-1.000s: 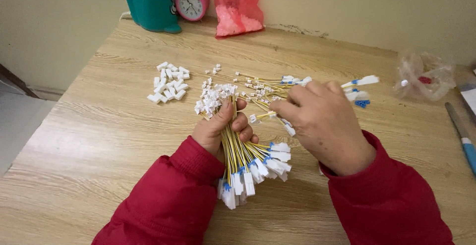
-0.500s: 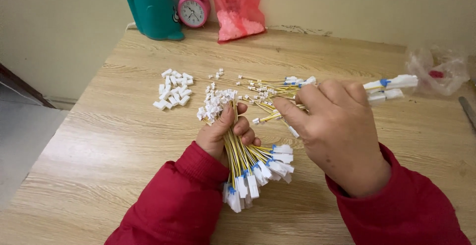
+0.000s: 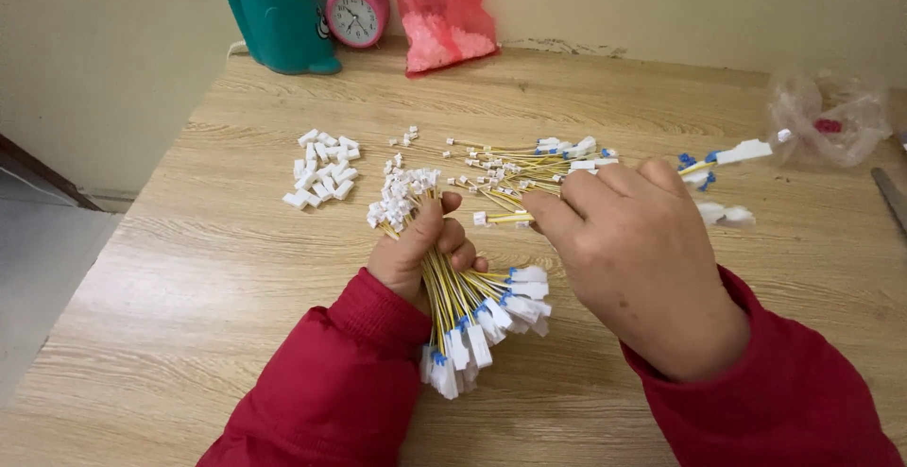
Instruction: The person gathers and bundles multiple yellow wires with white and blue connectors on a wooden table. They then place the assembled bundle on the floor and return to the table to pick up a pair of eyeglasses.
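Yellow-and-white wire bundle (image 3: 452,283) sits clamped in left hand (image 3: 416,250); right hand (image 3: 642,259) pinches 1 loose yellow wire (image 3: 501,218), so I'd line up ends first.

A left hand (image 3: 420,250) gripped a bundle of yellow wires (image 3: 453,297) over a wooden counter (image 3: 189,288); the right hand (image 3: 642,259) pinched one wire (image 3: 501,219) beside loose white connectors (image 3: 321,167).

At the back of the wooden worktop (image 3: 189,269) stood a teal holder (image 3: 279,18), with a pink alarm clock (image 3: 354,9) just beside it and a pink plastic bag (image 3: 444,9) next along. A crumpled clear bag (image 3: 829,119) lay at the far right.
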